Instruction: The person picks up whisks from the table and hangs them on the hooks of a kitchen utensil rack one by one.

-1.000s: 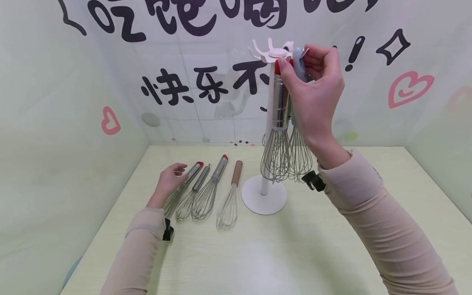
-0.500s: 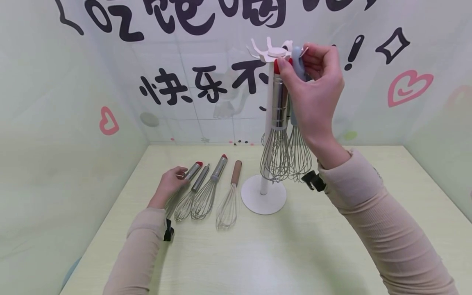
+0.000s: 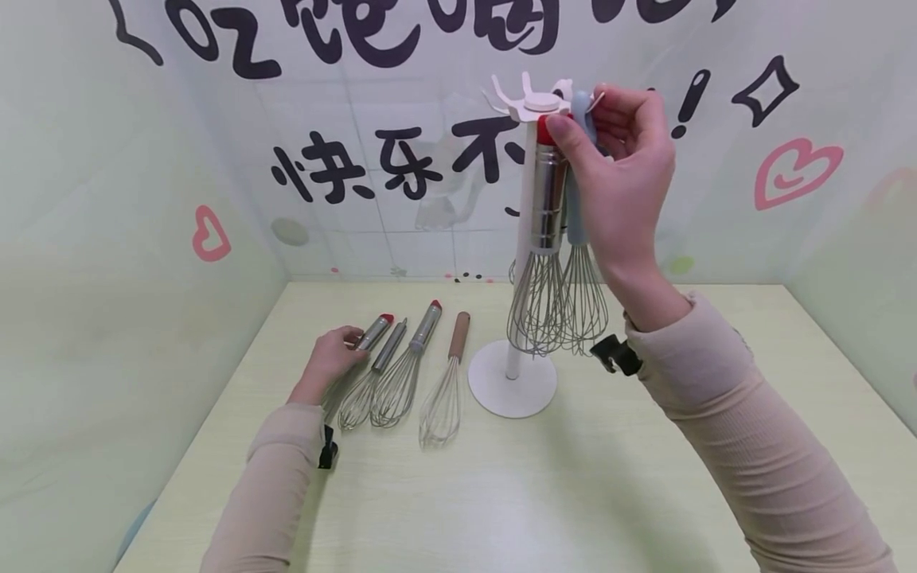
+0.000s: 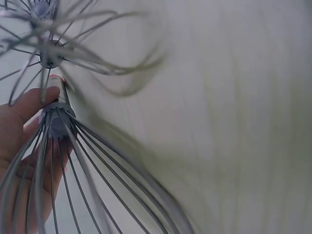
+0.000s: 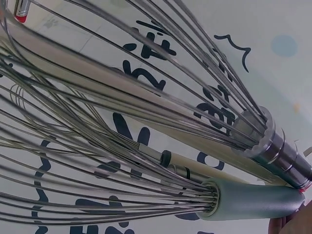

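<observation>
My right hand (image 3: 629,183) is raised at the top of a white stand (image 3: 481,390), pinching the red-tipped end of a steel-handled whisk (image 3: 548,191) that hangs upright, wires down. Beside it hangs a whisk with a blue-grey handle (image 5: 258,200), its top loop close to my fingers. Down at the left, my left hand (image 3: 333,356) grips another red-tipped steel whisk (image 3: 376,332) lying on the table. In the left wrist view the thumb and fingers are around its handle, just behind the wires (image 4: 97,195); my left hand hides part of it in the head view.
To the right of my left hand lie a slim steel whisk (image 3: 390,348), a red-tipped whisk (image 3: 426,328) and a brown-handled whisk (image 3: 460,336) on the pale table (image 3: 458,509). The stand's upturned hooks (image 3: 501,89) fan out at its top. Behind is a printed backdrop (image 3: 430,239).
My left fingers have come around the leftmost whisk's handle. My right hand has shifted slightly right at the hooks, the steel-handled whisk moving a little with it.
</observation>
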Action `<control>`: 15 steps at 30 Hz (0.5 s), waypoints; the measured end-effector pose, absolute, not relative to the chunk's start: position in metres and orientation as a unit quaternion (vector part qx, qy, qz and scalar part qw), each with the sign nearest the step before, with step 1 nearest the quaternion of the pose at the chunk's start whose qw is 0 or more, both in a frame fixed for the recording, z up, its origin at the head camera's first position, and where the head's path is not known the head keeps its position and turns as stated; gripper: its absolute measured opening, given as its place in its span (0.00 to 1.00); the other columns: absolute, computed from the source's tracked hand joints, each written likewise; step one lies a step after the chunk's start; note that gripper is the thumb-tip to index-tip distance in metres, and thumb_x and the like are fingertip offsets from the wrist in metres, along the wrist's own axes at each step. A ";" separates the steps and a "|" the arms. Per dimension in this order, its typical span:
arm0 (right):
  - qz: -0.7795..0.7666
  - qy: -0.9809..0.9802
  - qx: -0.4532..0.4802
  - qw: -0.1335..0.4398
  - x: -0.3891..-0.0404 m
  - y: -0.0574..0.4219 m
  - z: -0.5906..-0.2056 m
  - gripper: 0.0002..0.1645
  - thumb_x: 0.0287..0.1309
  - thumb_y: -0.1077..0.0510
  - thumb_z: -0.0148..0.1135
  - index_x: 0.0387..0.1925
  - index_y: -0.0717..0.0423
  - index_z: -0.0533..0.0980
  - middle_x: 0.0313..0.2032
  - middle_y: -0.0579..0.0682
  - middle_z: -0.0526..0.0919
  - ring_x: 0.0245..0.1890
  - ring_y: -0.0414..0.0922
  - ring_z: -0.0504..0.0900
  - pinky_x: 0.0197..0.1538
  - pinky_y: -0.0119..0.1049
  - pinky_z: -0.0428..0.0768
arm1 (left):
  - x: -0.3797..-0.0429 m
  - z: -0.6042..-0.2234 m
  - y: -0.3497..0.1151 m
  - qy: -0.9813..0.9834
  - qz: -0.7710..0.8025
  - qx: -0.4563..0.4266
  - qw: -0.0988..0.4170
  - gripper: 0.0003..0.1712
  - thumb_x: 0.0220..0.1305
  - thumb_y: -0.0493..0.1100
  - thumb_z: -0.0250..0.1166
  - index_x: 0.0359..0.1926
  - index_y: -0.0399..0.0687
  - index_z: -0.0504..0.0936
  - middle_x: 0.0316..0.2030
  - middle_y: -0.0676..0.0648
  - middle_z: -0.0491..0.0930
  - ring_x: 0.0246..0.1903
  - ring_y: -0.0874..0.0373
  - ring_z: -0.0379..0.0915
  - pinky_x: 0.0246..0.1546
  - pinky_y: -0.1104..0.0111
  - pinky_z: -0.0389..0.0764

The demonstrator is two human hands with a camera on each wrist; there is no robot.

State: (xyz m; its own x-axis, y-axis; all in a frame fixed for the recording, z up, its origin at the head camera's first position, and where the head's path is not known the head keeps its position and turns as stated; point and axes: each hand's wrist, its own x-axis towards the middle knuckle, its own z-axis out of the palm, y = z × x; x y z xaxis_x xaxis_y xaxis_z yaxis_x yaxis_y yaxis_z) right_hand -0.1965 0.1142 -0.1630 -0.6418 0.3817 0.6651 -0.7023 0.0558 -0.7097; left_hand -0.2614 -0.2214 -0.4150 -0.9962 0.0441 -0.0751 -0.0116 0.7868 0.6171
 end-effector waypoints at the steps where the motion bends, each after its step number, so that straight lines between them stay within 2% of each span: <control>1: 0.667 -0.608 0.136 0.407 -0.197 0.115 -0.163 0.19 0.50 0.65 0.70 0.43 0.62 0.73 0.37 0.45 0.78 0.38 0.42 0.77 0.50 0.30 0.78 | -0.261 -0.415 -0.221 0.945 0.325 0.007 0.042 0.28 0.61 0.36 0.61 0.61 0.29 0.69 0.55 0.28 0.74 0.53 0.37 0.74 0.50 0.53 0.82; 6: 0.648 -0.615 0.148 0.423 -0.198 0.118 -0.163 0.17 0.50 0.65 0.70 0.41 0.61 0.75 0.35 0.43 0.79 0.35 0.41 0.78 0.47 0.30 0.79 | -0.260 -0.412 -0.218 0.946 0.321 -0.002 0.042 0.27 0.61 0.35 0.60 0.61 0.30 0.70 0.54 0.30 0.75 0.50 0.40 0.76 0.47 0.54 0.83; 11: 0.680 -0.598 0.146 0.397 -0.197 0.121 -0.161 0.17 0.46 0.66 0.72 0.39 0.59 0.75 0.35 0.45 0.79 0.35 0.41 0.77 0.46 0.29 0.78 | -0.259 -0.413 -0.217 0.947 0.318 -0.001 0.039 0.27 0.60 0.35 0.60 0.60 0.29 0.71 0.54 0.30 0.75 0.47 0.42 0.76 0.46 0.55 0.83; 15: 0.670 -0.605 0.156 0.402 -0.199 0.120 -0.161 0.17 0.46 0.66 0.72 0.36 0.55 0.74 0.34 0.44 0.78 0.34 0.41 0.76 0.46 0.29 0.78 | -0.259 -0.412 -0.220 0.946 0.324 -0.003 0.023 0.27 0.59 0.35 0.59 0.60 0.30 0.71 0.53 0.30 0.76 0.46 0.43 0.77 0.43 0.57 0.83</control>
State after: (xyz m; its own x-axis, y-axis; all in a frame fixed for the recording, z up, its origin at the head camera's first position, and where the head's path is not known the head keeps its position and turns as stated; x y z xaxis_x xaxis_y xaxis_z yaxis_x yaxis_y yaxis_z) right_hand -0.1987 0.1201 -0.1608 -0.6288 0.3496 0.6945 -0.7263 0.0548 -0.6852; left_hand -0.2593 -0.2202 -0.4122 -0.9989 0.0096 -0.0460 -0.0207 0.7896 0.6133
